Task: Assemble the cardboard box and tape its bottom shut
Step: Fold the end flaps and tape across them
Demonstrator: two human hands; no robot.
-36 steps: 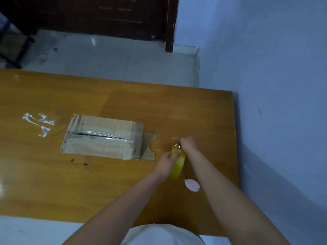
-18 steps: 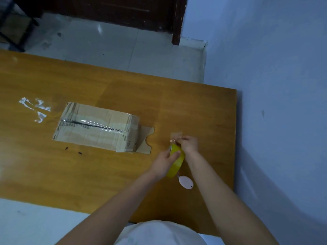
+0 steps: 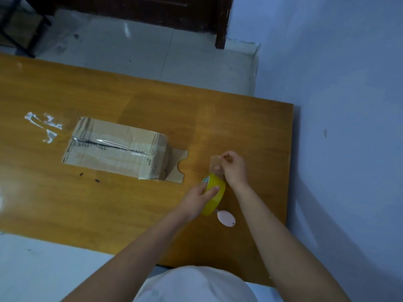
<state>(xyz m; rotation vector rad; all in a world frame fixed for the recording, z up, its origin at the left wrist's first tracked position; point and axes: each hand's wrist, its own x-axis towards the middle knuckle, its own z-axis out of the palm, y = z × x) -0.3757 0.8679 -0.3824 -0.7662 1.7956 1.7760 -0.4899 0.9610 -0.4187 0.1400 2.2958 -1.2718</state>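
A brown cardboard box (image 3: 113,147) lies on the wooden table (image 3: 109,203), with clear tape along the seam on its upper face and one flap (image 3: 177,166) sticking out flat at its right end. To the right of it, my left hand (image 3: 199,196) grips a yellow roll of tape (image 3: 214,194) held on edge. My right hand (image 3: 233,166) pinches the free end of the clear tape strip (image 3: 216,163), pulled a short way off the roll. Both hands are apart from the box.
A small pink oval object (image 3: 226,217) lies on the table just behind the roll. Scraps of crumpled clear tape (image 3: 43,126) are stuck to the table left of the box. A blue wall (image 3: 349,105) runs along the table's right edge.
My right hand has drawn the tape end away from the roll, so a short strip now shows. The view has shifted; box and roll stay where they were.
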